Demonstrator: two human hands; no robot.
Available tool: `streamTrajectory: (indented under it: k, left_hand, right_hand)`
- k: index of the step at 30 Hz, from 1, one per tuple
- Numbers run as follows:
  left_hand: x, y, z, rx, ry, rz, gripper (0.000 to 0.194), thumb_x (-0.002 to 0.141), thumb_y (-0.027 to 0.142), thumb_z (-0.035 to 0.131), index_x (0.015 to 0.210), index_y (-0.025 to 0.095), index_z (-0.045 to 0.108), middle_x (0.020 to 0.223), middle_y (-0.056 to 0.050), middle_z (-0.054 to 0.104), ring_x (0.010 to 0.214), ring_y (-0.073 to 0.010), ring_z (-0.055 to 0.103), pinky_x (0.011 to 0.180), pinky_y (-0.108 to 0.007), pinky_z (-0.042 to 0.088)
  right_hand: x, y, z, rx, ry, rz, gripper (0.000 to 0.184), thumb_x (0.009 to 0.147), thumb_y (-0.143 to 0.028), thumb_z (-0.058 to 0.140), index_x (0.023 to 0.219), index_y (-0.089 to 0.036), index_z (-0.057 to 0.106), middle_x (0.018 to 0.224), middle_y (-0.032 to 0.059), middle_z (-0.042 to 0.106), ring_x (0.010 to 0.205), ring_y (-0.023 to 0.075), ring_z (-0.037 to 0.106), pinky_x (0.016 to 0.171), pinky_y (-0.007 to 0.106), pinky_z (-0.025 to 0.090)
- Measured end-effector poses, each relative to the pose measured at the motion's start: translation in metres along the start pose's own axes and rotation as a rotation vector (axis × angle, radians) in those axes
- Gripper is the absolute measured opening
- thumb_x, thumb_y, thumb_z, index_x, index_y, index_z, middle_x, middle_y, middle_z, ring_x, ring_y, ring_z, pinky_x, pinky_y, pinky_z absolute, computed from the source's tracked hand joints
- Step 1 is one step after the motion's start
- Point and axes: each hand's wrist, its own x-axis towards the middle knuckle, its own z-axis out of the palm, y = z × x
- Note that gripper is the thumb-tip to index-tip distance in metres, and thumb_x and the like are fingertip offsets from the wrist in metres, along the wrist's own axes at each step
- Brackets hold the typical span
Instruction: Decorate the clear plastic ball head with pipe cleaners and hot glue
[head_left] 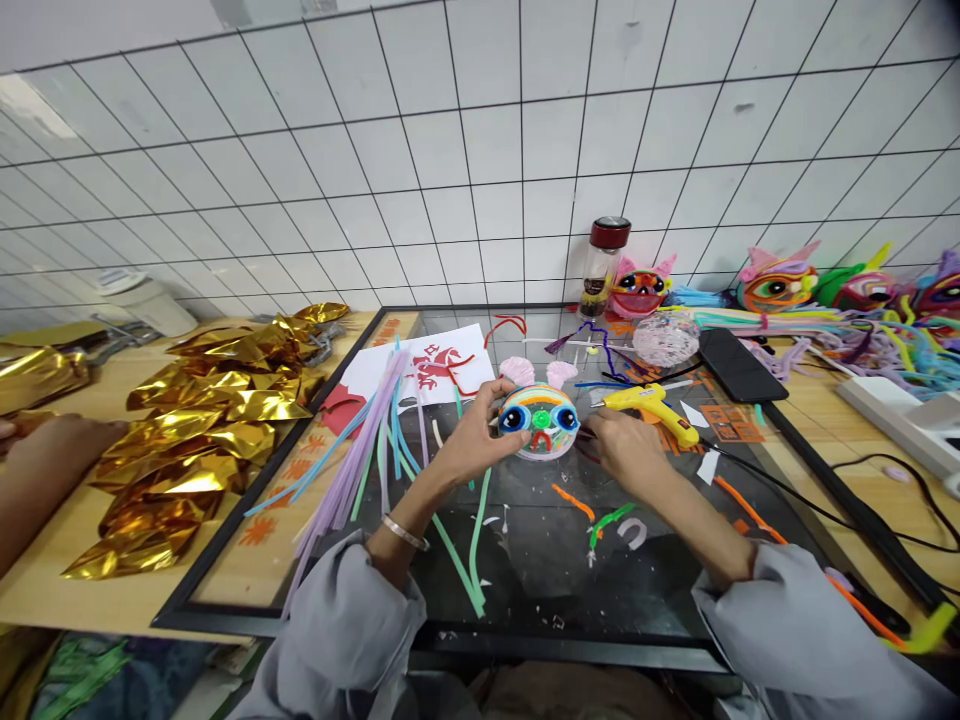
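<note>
In the head view, a round animal-face ornament [541, 440] with big blue eyes, pink ears, a green nose and rainbow-striped brow stands over the dark glass board. My left hand [496, 424] is closed around its left side, thumb below one eye. My right hand [619, 440] is at its right side, fingers pinched together; a dark strand shows by the fingertips, but what they grip is mostly hidden. Just behind that hand lies a yellow hot glue gun [652, 408]. Pipe cleaner scraps in orange [574, 500] and green [613, 520] lie in front of the ornament.
Long purple pipe cleaners [360, 455] and white paper [367, 370] lie to the left, with gold foil [172, 450] beyond. Another person's hand [67, 445] is at far left. A glass bottle [600, 275], black phone [742, 365], white power strip [900, 420] and finished faces [776, 280] stand at back and right.
</note>
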Motion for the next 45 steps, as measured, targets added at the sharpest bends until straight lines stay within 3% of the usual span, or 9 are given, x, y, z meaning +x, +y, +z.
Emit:
streamTrajectory:
  k: [4,8,10,12,14,16,23,34,45]
  left_hand:
    - [0.0,0.0,0.001,0.018,0.013,-0.004,0.052,0.075,0.026,0.071,0.119,0.024,0.042,0.124,-0.008,0.055,0.108,-0.0195,0.059,0.085,-0.03,0.049]
    - [-0.001,0.003,0.002,0.036,0.021,-0.012,0.052,0.075,0.027,0.07,0.118,0.023,0.042,0.124,-0.008,0.054,0.105,-0.0188,0.059,0.084,-0.03,0.05]
    - [-0.001,0.005,0.004,0.032,0.021,-0.018,0.05,0.075,0.026,0.069,0.117,0.024,0.042,0.12,-0.007,0.055,0.103,-0.0177,0.059,0.082,-0.029,0.05]
    - [-0.001,0.007,0.005,0.005,0.023,-0.02,0.049,0.075,0.026,0.069,0.116,0.024,0.041,0.114,-0.005,0.057,0.1,-0.017,0.059,0.08,-0.028,0.05]
    - [-0.001,0.007,0.008,-0.021,0.038,-0.019,0.051,0.074,0.026,0.07,0.116,0.024,0.041,0.109,-0.005,0.059,0.097,-0.0168,0.059,0.078,-0.027,0.05]
    - [-0.001,0.005,0.011,-0.032,0.053,-0.022,0.053,0.073,0.026,0.07,0.116,0.024,0.041,0.105,-0.004,0.059,0.094,-0.0165,0.06,0.077,-0.027,0.05]
    - [0.002,-0.011,0.022,-0.036,0.098,0.059,0.057,0.072,0.026,0.07,0.122,0.023,0.04,0.115,-0.007,0.057,0.099,-0.0177,0.059,0.086,-0.031,0.049]
    - [0.004,-0.018,0.022,-0.011,0.1,0.088,0.07,0.073,0.03,0.074,0.132,0.022,0.038,0.134,-0.012,0.05,0.12,-0.024,0.054,0.104,-0.039,0.044]
    - [0.004,-0.02,0.023,-0.003,0.093,0.094,0.07,0.075,0.03,0.073,0.135,0.021,0.039,0.135,-0.012,0.052,0.123,-0.0253,0.054,0.107,-0.041,0.043]
  right_hand:
    - [0.009,-0.001,0.016,0.276,0.216,-0.11,0.042,0.079,0.002,0.037,0.105,-0.013,0.067,0.103,0.014,0.07,0.1,0.0238,0.065,0.08,0.03,0.048]
    - [0.013,0.009,0.023,0.659,0.441,-0.138,0.044,0.081,-0.008,0.041,0.119,-0.012,0.062,0.112,0.0141,0.07,0.102,0.0235,0.065,0.092,0.038,0.05]
    - [0.013,0.013,0.023,0.807,0.423,-0.066,0.046,0.08,-0.014,0.046,0.124,-0.014,0.059,0.106,0.0123,0.072,0.088,0.0224,0.068,0.084,0.04,0.053]
    - [0.012,0.014,0.023,0.985,0.297,-0.018,0.05,0.077,-0.018,0.049,0.127,-0.014,0.057,0.101,0.0111,0.072,0.072,0.0194,0.068,0.069,0.037,0.056]
    - [0.01,0.013,0.023,1.15,0.182,-0.015,0.052,0.076,-0.021,0.052,0.127,-0.014,0.056,0.102,0.0109,0.072,0.067,0.0176,0.067,0.056,0.031,0.055]
    - [0.009,0.012,0.022,1.239,0.159,-0.024,0.05,0.073,-0.024,0.056,0.122,-0.015,0.06,0.102,0.0102,0.072,0.07,0.0178,0.068,0.054,0.028,0.054]
    - [0.013,0.011,0.024,1.375,0.25,-0.055,0.047,0.07,-0.023,0.06,0.116,-0.016,0.063,0.114,0.0118,0.071,0.086,0.021,0.07,0.074,0.037,0.059]
    - [0.014,0.013,0.026,1.32,0.302,-0.08,0.041,0.071,-0.023,0.06,0.112,-0.017,0.065,0.105,0.0087,0.074,0.086,0.02,0.07,0.075,0.036,0.059]
    - [0.013,0.012,0.025,1.385,0.249,-0.061,0.039,0.072,-0.029,0.063,0.11,-0.017,0.064,0.107,0.0087,0.073,0.078,0.0188,0.07,0.069,0.035,0.06]
